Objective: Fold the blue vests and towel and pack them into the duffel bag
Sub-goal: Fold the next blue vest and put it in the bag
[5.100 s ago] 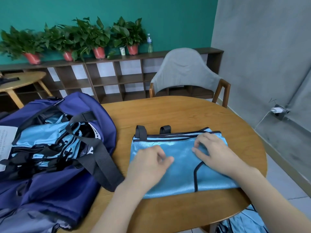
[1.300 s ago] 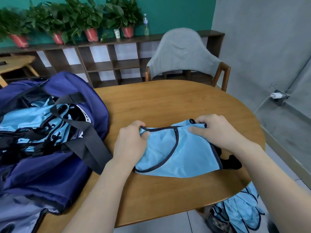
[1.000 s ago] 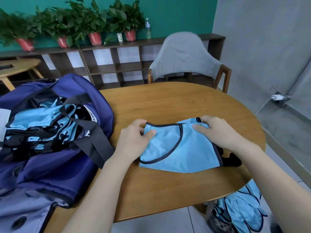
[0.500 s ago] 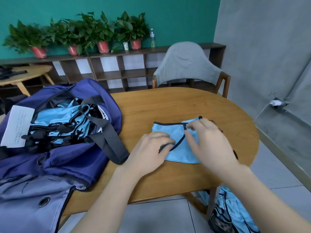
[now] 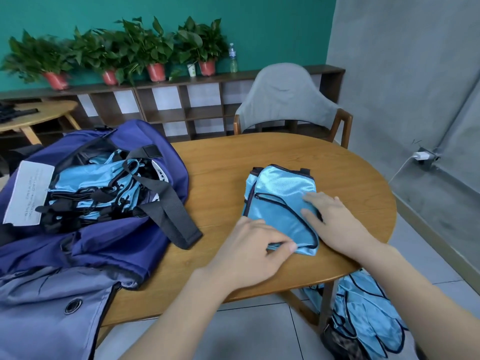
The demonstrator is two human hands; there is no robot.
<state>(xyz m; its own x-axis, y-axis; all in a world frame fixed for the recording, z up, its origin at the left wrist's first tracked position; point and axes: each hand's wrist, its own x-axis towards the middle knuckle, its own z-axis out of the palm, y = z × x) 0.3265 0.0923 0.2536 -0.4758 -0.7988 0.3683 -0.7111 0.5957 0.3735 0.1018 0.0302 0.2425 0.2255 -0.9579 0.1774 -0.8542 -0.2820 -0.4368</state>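
The folded blue vest (image 5: 281,203) lies on the wooden bench (image 5: 285,154), a compact packet with its black trim showing at the edges, a little to the right of the open duffel bag (image 5: 109,229). The left hand (image 5: 249,255) pinches the near corner of the packet between thumb and fingers. The right hand (image 5: 335,224) rests flat on the packet's right side, fingers straight, pressing it down and grasping nothing.

The bag sits on the left part of the bench, its mouth gaping, already holding a heap of folded vests (image 5: 104,188) tangled with black straps. A white paper sheet (image 5: 27,193) lies across its left rim, and a broad black strap (image 5: 168,211) trails out onto the wood. Below the bench edge on the right, more unfolded vests (image 5: 363,307) hang in a pile.

That fabric looks thin, shiny and slick, so I'd judge it very light and limp, with no stiffness to keep the fold. Lifted by 1 corner it would likely slide open. Better to take it with both hands, 1 under each short side, thumbs on top clamping all layers together, and carry it level across to the bag's opening. The slippery surface means a firm pinch rather than a loose one.
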